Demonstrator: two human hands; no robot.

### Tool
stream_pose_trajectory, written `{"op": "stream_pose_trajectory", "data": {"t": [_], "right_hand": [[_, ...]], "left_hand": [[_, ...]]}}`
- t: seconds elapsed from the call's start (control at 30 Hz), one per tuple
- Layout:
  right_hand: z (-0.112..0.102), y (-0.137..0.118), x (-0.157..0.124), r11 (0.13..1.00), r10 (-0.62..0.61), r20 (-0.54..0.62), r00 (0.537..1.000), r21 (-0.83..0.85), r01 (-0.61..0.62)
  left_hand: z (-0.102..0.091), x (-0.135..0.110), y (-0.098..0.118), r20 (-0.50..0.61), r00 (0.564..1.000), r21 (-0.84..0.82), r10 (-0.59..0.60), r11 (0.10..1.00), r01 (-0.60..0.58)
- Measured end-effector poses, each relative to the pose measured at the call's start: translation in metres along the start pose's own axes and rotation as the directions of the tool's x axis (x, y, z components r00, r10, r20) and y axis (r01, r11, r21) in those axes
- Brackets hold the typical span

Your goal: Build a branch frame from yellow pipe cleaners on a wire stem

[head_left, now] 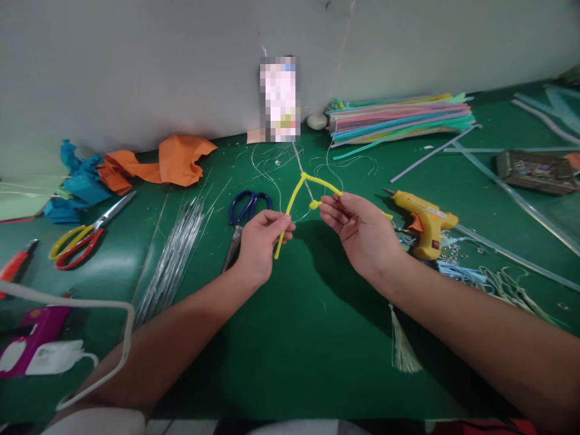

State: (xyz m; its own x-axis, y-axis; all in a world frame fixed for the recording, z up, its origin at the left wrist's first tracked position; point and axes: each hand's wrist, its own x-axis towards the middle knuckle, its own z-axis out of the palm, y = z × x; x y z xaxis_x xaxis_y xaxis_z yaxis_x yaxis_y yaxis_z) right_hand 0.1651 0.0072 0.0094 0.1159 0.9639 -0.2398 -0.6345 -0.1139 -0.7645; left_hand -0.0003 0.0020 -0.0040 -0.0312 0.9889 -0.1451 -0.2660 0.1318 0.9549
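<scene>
A pale wall (158, 60) stood behind a green counter (272, 338). The left hand (265, 241) pinched one leg of a bent yellow strip (295, 192) between thumb and fingers, a short end poking out below; the right hand (362, 232) gripped the other leg near its thumb, its remaining fingers loosely curled. The strip peaked beyond and between both hands, where it met a thin stem (309, 190); a yellow knob (314, 205) ended that stem, just beside the right fingertips. Whether the strip was wound round the stem or merely laid over it, I could not tell. If loose, uneven pulling could have slid the peak along the stem or bent the legs unequally. A swing of the right hand could have knocked the knob. Fine strands (272, 180) lay beyond the left hand and might have snagged. Blue-handled scissors (238, 226) sat close behind that hand, and a yellow glue gun (423, 219) lay right of the right hand, so a careless sideways sweep risked bumping either.
</scene>
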Motion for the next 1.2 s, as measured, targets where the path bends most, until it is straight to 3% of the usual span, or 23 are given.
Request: {"op": "stream_pose_trajectory", "data": {"t": [1.2], "right_hand": [[-0.0041, 0.0006, 0.0065, 1.000, -0.016, -0.043, 0.999, -0.013, 0.015]], "left_hand": [[0.0010, -0.0002, -0.0011, 0.022, 0.999, 0.040, -0.027, 0.999, 0.026]]}}
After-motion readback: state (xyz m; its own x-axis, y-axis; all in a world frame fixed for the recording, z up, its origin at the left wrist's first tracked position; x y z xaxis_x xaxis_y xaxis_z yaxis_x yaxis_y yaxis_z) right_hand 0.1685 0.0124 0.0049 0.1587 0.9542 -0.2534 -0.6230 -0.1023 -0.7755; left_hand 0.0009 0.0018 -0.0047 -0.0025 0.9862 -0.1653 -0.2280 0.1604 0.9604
